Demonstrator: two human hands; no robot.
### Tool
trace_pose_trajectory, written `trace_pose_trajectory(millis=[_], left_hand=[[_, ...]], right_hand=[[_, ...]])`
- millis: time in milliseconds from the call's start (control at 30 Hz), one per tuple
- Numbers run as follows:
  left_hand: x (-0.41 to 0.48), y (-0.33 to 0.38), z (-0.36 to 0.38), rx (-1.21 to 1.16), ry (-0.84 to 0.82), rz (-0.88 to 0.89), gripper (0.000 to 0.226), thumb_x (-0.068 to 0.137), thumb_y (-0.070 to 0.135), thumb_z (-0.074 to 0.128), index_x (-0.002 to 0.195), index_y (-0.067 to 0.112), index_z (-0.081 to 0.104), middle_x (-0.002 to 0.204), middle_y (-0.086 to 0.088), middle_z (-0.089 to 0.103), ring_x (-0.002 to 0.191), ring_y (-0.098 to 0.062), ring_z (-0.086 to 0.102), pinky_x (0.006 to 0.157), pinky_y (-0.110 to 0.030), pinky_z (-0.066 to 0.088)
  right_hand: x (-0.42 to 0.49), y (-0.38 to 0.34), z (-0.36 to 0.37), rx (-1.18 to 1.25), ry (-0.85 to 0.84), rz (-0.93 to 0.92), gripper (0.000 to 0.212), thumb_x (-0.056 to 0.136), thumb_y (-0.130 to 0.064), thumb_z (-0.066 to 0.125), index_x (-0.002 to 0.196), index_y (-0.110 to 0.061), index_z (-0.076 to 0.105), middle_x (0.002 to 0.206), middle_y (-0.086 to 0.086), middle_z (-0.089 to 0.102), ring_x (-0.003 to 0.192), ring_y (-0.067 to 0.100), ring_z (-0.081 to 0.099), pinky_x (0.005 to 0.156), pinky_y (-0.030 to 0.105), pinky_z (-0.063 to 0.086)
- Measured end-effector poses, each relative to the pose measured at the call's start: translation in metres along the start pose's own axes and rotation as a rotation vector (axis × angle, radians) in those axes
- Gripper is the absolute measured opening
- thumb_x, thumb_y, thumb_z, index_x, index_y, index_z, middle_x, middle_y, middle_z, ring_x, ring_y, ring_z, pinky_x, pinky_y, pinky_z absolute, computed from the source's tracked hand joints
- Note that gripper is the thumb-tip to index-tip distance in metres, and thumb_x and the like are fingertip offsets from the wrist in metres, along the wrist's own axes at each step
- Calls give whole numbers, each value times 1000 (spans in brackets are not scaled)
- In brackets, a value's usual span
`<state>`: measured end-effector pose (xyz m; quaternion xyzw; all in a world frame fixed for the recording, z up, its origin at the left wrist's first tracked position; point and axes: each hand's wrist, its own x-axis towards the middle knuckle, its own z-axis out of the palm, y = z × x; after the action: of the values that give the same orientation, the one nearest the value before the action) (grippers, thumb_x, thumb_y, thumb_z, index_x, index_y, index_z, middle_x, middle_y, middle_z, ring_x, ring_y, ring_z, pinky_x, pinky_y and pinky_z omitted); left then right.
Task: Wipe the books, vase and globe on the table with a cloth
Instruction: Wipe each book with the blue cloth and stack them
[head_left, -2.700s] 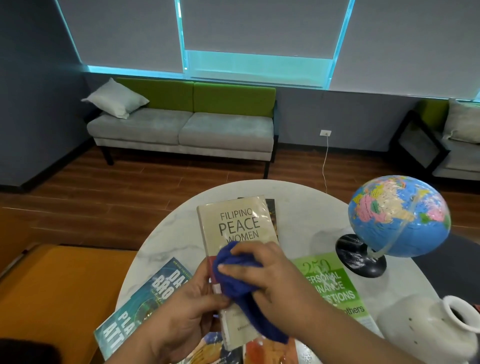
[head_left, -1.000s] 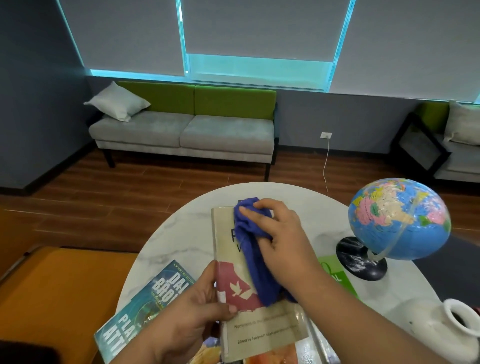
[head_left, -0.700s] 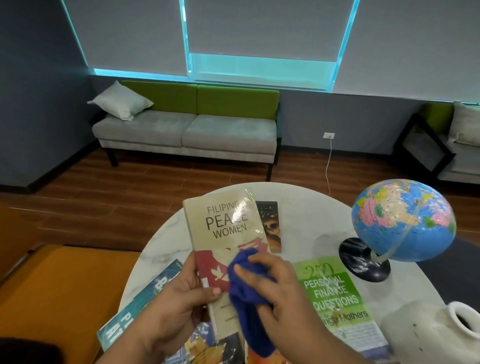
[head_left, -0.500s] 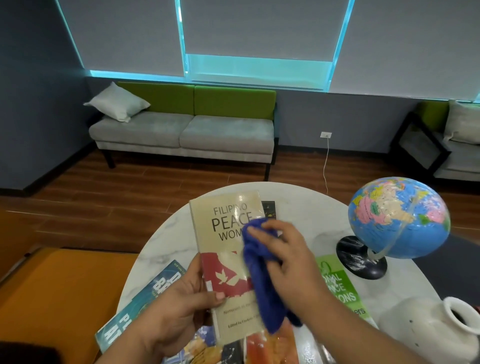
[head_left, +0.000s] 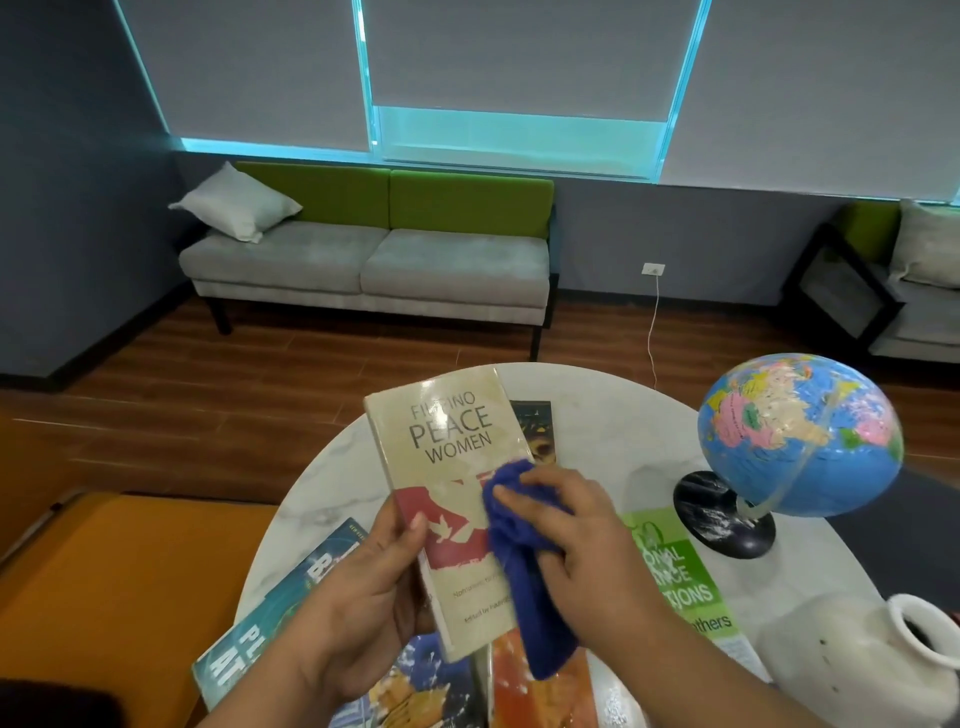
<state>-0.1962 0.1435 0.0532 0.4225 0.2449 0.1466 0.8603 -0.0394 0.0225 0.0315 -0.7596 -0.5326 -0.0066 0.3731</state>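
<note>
The left hand (head_left: 363, 587) grips the cream book (head_left: 452, 447) by its edge, raised over the tabletop (head_left: 613, 415). The right hand (head_left: 582, 530) curls round a blue cloth (head_left: 524, 571), pressing it on the cover's red band, lower than a moment ago. Other books (head_left: 680, 577) lie underneath; the globe (head_left: 795, 436) and vase (head_left: 857, 654) sit to the right.

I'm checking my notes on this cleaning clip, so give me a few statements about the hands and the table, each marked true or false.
1. The left hand grips the Filipino Peace Women book. True.
2. The cloth under the right hand is red. False: it is blue.
3. The globe stands on the table, right of the book. True.
4. The vase is in the left hand. False: it sits on the table, untouched.
</note>
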Motion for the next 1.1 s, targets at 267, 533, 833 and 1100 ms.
trace_pose_trajectory(millis=[267, 533, 833, 1100], left_hand=[[9, -5, 15, -97, 68, 3, 33, 94, 33, 41, 121, 27, 58, 116, -12, 69, 100, -31, 69, 80, -45, 56], [11, -8, 14, -82, 109, -8, 30, 101, 38, 31, 117, 38, 57, 109, -10, 72, 94, -32, 70, 85, -56, 52], [12, -2, 4, -209, 161, 29, 43, 91, 43, 40, 129, 29, 52, 115, -14, 69, 103, -36, 67, 82, -51, 56], [6, -6, 17, -90, 84, -45, 31, 97, 38, 39, 118, 32, 60, 107, -9, 73, 90, -27, 72, 71, -42, 60]], right_hand=[[-15, -31, 17, -100, -113, -232, 44, 83, -31, 46, 127, -39, 51, 130, -10, 49, 107, 12, 44, 79, 20, 51], [3, 7, 6, 14, -25, 109, 48, 88, -17, 59, 129, -41, 51, 134, -11, 38, 121, 4, 44, 107, 14, 31], [-11, 2, 7, -4, -69, -138, 47, 78, -19, 52, 120, -39, 59, 131, -17, 46, 113, 4, 39, 98, 18, 38], [22, -15, -4, -52, -192, 37, 46, 91, -17, 51, 133, -36, 50, 138, -6, 38, 127, 13, 39, 107, 15, 25]])
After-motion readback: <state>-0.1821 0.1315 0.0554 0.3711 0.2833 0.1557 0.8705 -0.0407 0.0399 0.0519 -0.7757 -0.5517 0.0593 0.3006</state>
